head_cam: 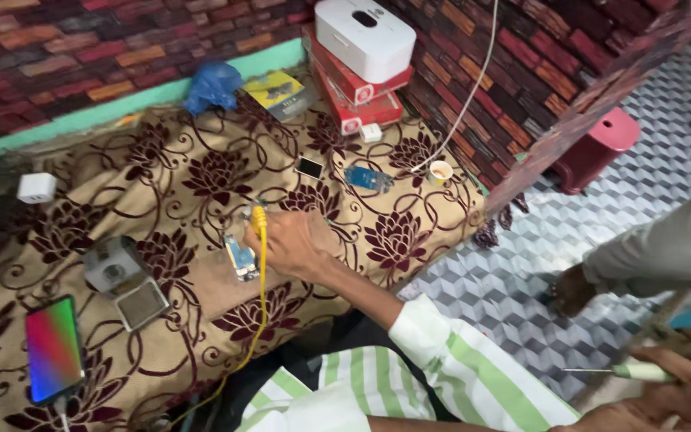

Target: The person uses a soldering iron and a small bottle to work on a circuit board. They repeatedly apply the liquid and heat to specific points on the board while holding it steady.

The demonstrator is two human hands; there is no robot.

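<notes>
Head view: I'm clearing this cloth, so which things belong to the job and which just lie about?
In hand: left hand, yellow cable, small circuit board, right hand, screwdriver.
Lying about: lit phone, white charger, red boxes, blue bag.

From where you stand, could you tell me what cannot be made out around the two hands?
- Left hand, head view: its fingertips are hidden behind the hand's own back, so the grip on the yellow cable is unclear.
- Small circuit board: too small and blurred for parts to show.
- Right hand: cut by the bottom edge; the thin tool is motion-blurred, its kind uncertain.
</notes>
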